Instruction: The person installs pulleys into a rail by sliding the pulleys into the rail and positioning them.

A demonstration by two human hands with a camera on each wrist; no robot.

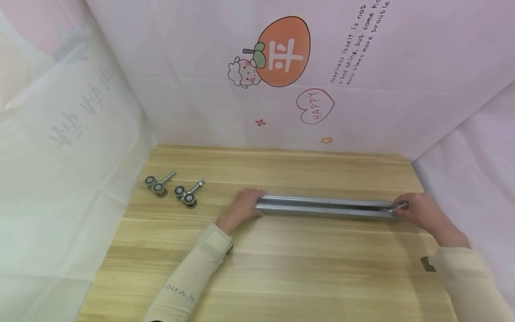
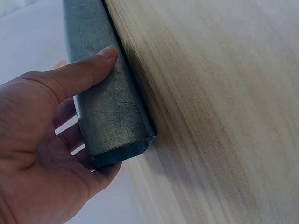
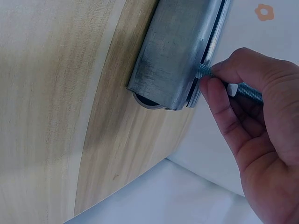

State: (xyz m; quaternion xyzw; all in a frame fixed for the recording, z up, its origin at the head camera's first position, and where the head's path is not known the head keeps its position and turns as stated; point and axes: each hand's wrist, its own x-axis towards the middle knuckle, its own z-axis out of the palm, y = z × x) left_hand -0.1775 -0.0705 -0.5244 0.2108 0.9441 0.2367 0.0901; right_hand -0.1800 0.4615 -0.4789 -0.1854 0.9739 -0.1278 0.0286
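Observation:
A galvanized steel channel rail (image 1: 322,213) lies on the wooden table, its long slot facing up. At its left end my left hand (image 1: 241,206) grips it, the thumb (image 2: 88,72) on one side wall and the fingers around the other in the left wrist view. My right hand (image 1: 424,214) is at the opposite end, pinching the threaded bolt (image 3: 248,92) of a roller trolley between thumb and fingers. That bolt comes out through the slot. One wheel (image 3: 148,103) peeks from the rail's end; the rest of the trolley body is hidden inside.
Two more roller trolleys (image 1: 156,184), each with wheels and a bolt, lie at the table's back left, the nearer one (image 1: 185,196) left of my left hand. Printed pale sheets (image 1: 201,112) wall the table (image 1: 306,268) at the back and sides.

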